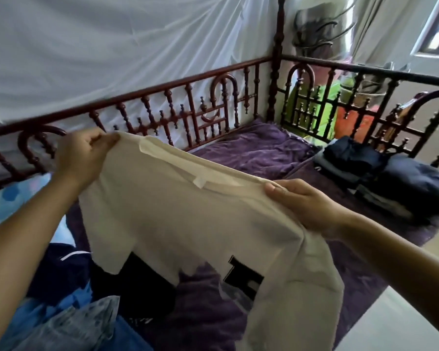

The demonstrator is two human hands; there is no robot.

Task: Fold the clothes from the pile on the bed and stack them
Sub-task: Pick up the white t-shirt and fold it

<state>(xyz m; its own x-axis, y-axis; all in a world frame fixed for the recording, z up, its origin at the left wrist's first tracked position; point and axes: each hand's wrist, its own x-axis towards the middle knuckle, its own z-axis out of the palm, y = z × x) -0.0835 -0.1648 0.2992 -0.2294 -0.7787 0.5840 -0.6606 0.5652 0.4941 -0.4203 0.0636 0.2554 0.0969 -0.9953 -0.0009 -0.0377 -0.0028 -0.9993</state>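
Observation:
A cream t-shirt point(178, 219) with a dark print hangs spread in the air over the bed, its neck tag facing me. My left hand point(83, 153) pinches one shoulder of the shirt at the upper left. The other shoulder is gripped by my right hand point(307, 203) at the right. Below the shirt lies the unfolded pile point(86, 287): dark navy, black and blue garments plus a pale patterned piece. A stack of folded dark clothes point(380, 178) sits at the bed's far right corner.
The bed carries a purple sheet point(259, 150) and is fenced by a carved dark wooden railing point(188, 110) at the back and right. White netting hangs behind the railing. A pale floor point(403, 312) shows at the lower right.

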